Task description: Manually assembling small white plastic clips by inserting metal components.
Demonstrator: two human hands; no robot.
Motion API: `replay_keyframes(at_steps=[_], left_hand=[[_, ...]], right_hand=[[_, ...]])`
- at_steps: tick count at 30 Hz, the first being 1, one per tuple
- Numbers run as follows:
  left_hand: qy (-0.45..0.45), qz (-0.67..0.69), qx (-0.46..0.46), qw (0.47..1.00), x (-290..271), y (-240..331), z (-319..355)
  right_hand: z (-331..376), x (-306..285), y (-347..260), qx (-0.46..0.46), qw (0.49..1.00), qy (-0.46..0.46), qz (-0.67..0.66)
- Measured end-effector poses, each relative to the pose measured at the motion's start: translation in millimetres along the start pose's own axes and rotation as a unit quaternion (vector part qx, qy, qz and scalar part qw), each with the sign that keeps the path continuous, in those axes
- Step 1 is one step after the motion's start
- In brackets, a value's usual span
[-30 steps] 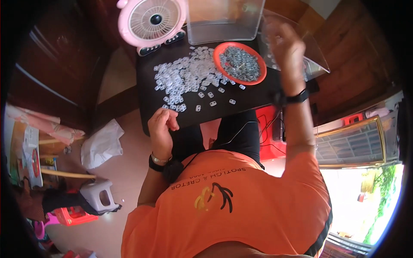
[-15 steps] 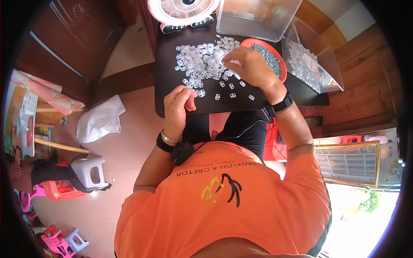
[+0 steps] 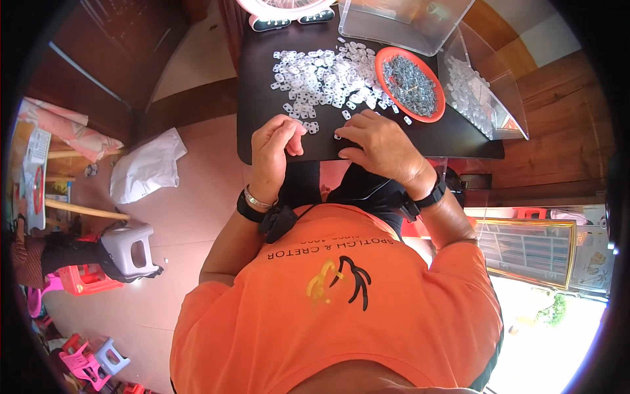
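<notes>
My left hand (image 3: 277, 143) is held over the table's near edge, its fingers curled and pressed together. Anything inside them is too small or hidden to make out. To its right, my right hand (image 3: 383, 146) rests low over the tabletop, thumb and forefinger apart. A small white piece (image 3: 337, 136) shows at the tip of its forefinger. Beyond both hands spreads a pile of small white plastic pieces with two holes (image 3: 315, 82). Some loose ones lie close to my hands, and my right hand may cover others.
An orange-red plate (image 3: 438, 113) of small grey metal parts stands right of the pile. Behind it is a clear plastic box (image 3: 394, 41); another clear bin (image 3: 502, 105) holds whitish pieces at the right. A pink fan (image 3: 289, 12) stands at the back of the black table (image 3: 256, 98).
My right hand has come back from the pile toward the near edge, uncovering the plate. My left hand stays closed in about the same place. The view has shifted slightly.
</notes>
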State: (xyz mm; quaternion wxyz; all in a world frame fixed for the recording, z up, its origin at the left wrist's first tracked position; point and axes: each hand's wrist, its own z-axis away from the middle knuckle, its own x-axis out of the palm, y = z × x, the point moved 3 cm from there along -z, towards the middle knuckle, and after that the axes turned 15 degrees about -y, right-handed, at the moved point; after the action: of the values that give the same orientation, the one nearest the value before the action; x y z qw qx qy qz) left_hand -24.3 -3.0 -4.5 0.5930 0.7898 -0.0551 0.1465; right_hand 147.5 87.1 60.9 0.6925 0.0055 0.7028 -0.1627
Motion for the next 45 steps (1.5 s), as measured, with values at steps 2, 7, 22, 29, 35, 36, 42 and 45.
replay_keyframes(at_steps=[2, 7, 22, 29, 35, 36, 42, 45], left_hand=[[-0.004, -0.002, 0.004, 1.000, 0.6, -0.6, -0.4], [0.000, -0.013, 0.004, 1.000, 1.8, -1.0, 1.0], [-0.116, -0.109, -0.108, 0.981, 24.0, 13.7, 10.9], [-0.171, -0.130, -0.098, 0.972, 44.4, 14.8, 8.4], [-0.191, -0.058, -0.145, 0.969, 39.3, 2.3, 6.4], [-0.172, -0.038, -0.144, 0.974, 37.7, 1.7, 5.3], [-0.146, 0.008, -0.157, 0.977, 39.9, 0.4, 3.3], [-0.138, 0.007, -0.149, 0.979, 41.2, -1.9, 1.8]], right_hand=[[2.5, 11.9, -1.7, 0.009, 1.000, 0.025, 0.011], [9.4, 19.6, -9.5, -0.002, 0.997, 0.069, 0.038], [28.7, 20.3, -19.6, -0.012, 0.956, 0.224, -0.189], [18.4, 24.1, -19.5, 0.039, 0.893, 0.213, -0.394], [17.0, 26.4, -17.5, -0.012, 0.907, 0.220, -0.358], [17.3, 25.0, -19.5, -0.004, 0.907, 0.201, -0.370], [17.3, 29.3, -19.0, 0.014, 0.905, 0.181, -0.384], [16.0, 28.2, -19.5, 0.006, 0.932, 0.218, -0.290]])
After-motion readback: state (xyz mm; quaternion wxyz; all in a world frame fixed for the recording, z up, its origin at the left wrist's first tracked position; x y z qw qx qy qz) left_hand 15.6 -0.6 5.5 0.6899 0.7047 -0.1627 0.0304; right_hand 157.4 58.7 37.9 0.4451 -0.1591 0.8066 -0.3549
